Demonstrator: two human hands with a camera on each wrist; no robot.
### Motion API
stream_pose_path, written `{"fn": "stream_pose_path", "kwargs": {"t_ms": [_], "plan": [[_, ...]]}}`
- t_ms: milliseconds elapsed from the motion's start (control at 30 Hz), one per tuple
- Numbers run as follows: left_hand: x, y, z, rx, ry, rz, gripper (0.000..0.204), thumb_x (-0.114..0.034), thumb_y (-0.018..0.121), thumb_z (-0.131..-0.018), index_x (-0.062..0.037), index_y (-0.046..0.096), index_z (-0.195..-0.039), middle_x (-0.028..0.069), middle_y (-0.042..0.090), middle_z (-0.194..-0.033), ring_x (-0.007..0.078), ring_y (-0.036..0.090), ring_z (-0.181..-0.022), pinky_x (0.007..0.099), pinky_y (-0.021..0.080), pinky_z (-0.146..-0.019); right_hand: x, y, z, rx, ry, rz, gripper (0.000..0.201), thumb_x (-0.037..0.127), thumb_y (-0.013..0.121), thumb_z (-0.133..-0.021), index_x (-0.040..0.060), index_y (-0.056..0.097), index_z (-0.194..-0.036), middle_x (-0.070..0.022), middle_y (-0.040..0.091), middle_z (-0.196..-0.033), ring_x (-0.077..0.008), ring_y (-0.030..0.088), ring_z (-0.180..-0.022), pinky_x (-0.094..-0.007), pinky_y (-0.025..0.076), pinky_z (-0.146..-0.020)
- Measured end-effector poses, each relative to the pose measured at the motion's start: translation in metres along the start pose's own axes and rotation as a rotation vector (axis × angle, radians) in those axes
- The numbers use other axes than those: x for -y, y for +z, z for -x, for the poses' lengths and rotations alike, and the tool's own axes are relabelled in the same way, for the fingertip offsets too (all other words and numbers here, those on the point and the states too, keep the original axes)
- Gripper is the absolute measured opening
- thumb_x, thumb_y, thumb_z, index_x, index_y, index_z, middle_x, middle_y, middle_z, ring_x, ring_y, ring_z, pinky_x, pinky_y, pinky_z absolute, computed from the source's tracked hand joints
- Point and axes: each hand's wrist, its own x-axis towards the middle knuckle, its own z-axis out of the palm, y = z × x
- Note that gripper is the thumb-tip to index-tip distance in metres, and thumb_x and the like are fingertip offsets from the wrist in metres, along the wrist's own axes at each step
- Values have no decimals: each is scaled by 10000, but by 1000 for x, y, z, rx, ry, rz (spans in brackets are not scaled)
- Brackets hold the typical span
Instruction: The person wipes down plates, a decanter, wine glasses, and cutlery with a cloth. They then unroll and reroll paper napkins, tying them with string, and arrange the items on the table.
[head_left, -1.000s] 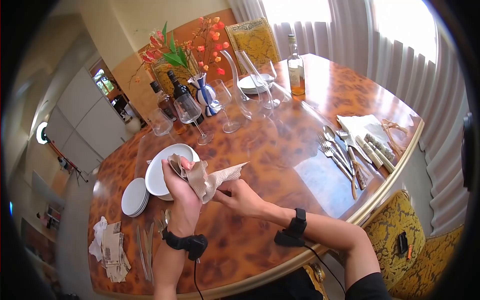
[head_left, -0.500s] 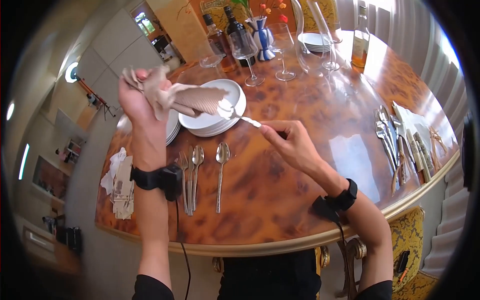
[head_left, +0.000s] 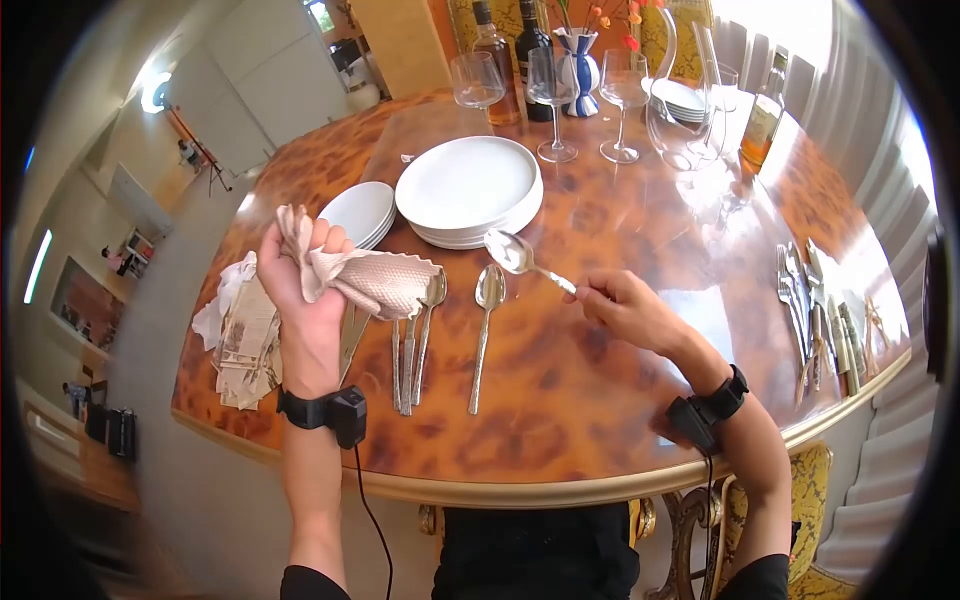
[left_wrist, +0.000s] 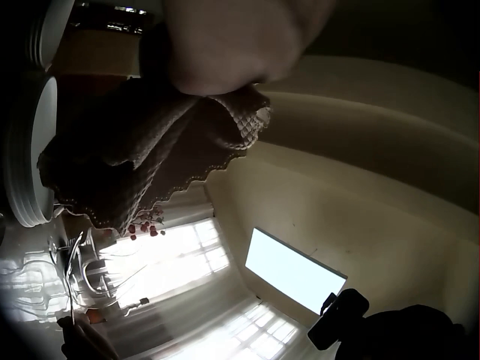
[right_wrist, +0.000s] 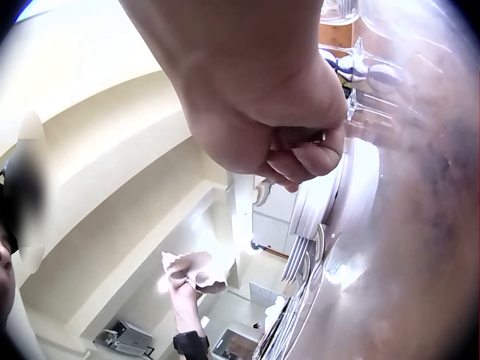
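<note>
In the head view the left hand (head_left: pixel 308 275) grips a beige textured cloth (head_left: pixel 385 283), its scalloped end hanging out to the right. The right hand (head_left: pixel 632 312) pinches a spoon (head_left: pixel 512 252) by its handle end, the bowl pointing left above the table, in front of the large plates (head_left: pixel 468 185). Below it another spoon (head_left: pixel 489 290) lies alone on the table. Left of that lie more pieces of cutlery (head_left: pixel 423 340), partly under the cloth. The left wrist view shows the cloth (left_wrist: pixel 157 150) bunched below the fist.
Small plates (head_left: pixel 358 212) stand left of the large ones. Stemmed glasses (head_left: pixel 622 85), bottles (head_left: pixel 497 60), a vase (head_left: pixel 580 75) and a decanter (head_left: pixel 680 120) are at the back. Bundled papers (head_left: pixel 247 335) lie at the left, more cutlery (head_left: pixel 795 300) at the right.
The hands have moved apart. The spoon's bowl, at the cloth's end half a second ago, is now clear of it. The left hand with the cloth has come lower, and the view has shifted.
</note>
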Motion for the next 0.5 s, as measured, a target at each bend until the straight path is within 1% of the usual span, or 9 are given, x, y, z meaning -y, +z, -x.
{"fn": "stream_pose_path", "kwargs": {"t_ms": [33,100,167,267,300,367,400,467,500], "plan": [[10,1,1,4,16,22,291,-283,337,-962,-99,436,-759,3,334,-606,145,297,-567,294,269,-555,3,1,0,68,8,45,261,182,491,-997,-24,650,-1021,55,425,-630,-39,369,-549,-220,306,-489],[24,1,4,-254,26,56,278,-278,336,-958,-99,446,-775,6,342,-622,149,305,-574,310,287,-553,0,-3,-2,103,17,106,252,186,481,-1005,-17,629,-1029,49,421,-634,-45,380,-534,-223,314,-483],[31,2,5,-323,61,67,238,-264,364,-916,-85,472,-803,19,390,-637,157,340,-581,315,309,-561,6,-3,-2,95,181,-55,248,185,466,-1014,-16,611,-1032,37,435,-648,-54,391,-517,-226,315,-471],[29,4,4,-639,111,32,178,-222,407,-807,-71,493,-844,60,485,-693,181,411,-609,328,346,-575,-4,-6,-4,85,242,-55,241,180,451,-1018,-14,592,-1044,21,459,-657,-68,418,-477,-224,330,-445],[25,-12,5,-649,127,49,178,-222,407,-807,-71,493,-844,60,485,-693,181,411,-609,328,346,-575,-6,-8,-7,84,265,-76,242,178,446,-1017,-15,590,-1050,15,471,-660,-73,428,-466,-223,340,-439],[15,-56,10,-452,180,158,252,-220,437,-779,-62,564,-928,126,604,-810,281,574,-634,414,479,-593,-9,-9,-8,93,302,-73,236,177,460,-1009,-9,593,-1063,15,480,-661,-80,458,-481,-226,368,-443],[11,-71,12,-462,193,168,252,-220,437,-779,-62,564,-928,126,604,-810,281,574,-634,414,479,-593,-8,-9,-9,89,341,-89,231,176,473,-1001,-4,597,-1075,15,488,-663,-87,488,-497,-229,395,-446],[3,-76,14,-229,207,220,249,-196,448,-763,-55,562,-934,145,616,-850,293,586,-635,423,483,-583,-5,-6,-9,78,359,-63,232,180,473,-1002,-2,596,-1074,12,498,-663,-87,500,-499,-227,398,-445],[4,-78,15,-245,218,230,249,-196,448,-763,-55,562,-934,145,616,-850,293,586,-635,423,483,-583,-3,-5,-9,56,373,-50,233,184,473,-1003,-1,596,-1072,9,509,-664,-86,511,-500,-224,401,-443]]}}
